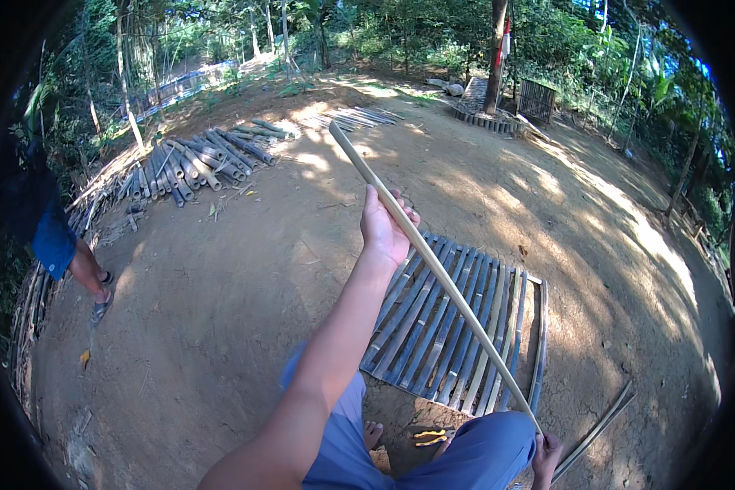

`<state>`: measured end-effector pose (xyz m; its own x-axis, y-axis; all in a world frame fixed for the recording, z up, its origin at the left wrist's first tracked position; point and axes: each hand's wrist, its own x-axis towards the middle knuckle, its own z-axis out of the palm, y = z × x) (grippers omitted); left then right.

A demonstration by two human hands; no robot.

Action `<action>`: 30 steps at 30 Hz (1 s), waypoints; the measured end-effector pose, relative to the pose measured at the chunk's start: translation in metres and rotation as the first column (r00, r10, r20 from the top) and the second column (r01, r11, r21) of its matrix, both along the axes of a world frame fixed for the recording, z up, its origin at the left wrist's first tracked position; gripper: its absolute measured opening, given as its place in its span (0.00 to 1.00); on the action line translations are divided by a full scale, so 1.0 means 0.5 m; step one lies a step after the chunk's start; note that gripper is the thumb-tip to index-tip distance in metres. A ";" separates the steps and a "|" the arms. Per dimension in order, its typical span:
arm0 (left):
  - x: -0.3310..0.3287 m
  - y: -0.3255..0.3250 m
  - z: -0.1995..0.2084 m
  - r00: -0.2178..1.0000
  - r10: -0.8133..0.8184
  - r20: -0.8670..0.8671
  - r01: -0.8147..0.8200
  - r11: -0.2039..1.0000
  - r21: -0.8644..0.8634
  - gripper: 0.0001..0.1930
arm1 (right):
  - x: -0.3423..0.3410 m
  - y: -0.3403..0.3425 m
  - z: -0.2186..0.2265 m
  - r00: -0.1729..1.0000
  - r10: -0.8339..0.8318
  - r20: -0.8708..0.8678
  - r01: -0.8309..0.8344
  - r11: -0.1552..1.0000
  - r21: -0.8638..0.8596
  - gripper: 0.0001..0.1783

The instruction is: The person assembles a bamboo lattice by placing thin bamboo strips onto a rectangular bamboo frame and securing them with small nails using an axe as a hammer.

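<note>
Left hand (388,224) and right hand (547,451) are being occupied by one long, pale bamboo strip (441,273). By the left hand the strip is being gripped above its middle, with the thumb laid along one side and the fingers wrapped around the other. Its lower end is being held, it seems, between the folded fingers of the right hand, though that grip is being partly hidden beside the right knee (498,437). The strip is being slanted across the view, its upper end raised to the far left.

Beneath it, a slatted bamboo panel (434,327) is being supported by the bare ground (253,327), its near right corner being covered by the knee. Yellow-handled pliers (429,443) are being framed between the legs, near the panel's close edge. More thin strips (600,429) are being shown beyond the right hand.

Farther off, a heap of bamboo poles (196,163) is being dappled by sunlight, with loose strips (355,118) beside it. At the far left, blue shorts (51,233) are being worn by another person.
</note>
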<state>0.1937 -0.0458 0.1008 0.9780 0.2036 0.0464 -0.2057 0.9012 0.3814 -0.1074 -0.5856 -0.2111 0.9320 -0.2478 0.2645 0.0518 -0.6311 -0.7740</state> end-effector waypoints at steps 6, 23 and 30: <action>-0.048 0.047 -0.010 0.991 -0.034 0.130 0.044 0.996 -0.077 0.21 | 0.015 0.024 0.024 0.999 0.011 0.036 -0.006 0.989 -0.149 0.18; -0.038 0.174 -0.013 0.936 0.216 0.279 -0.186 0.974 -0.131 0.14 | 0.017 -0.129 0.122 0.980 -0.150 0.130 0.182 0.937 -0.298 0.16; -0.049 0.175 -0.004 0.934 0.325 0.146 -0.300 0.938 -0.171 0.14 | 0.039 -0.139 0.134 0.992 -0.071 -0.102 0.057 0.989 -0.135 0.24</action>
<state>0.1692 0.0418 0.0988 0.8436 0.5146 0.1533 -0.5362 0.8229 0.1879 -0.0876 -0.6551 -0.1438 0.9399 -0.2773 0.1992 -0.0700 -0.7274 -0.6826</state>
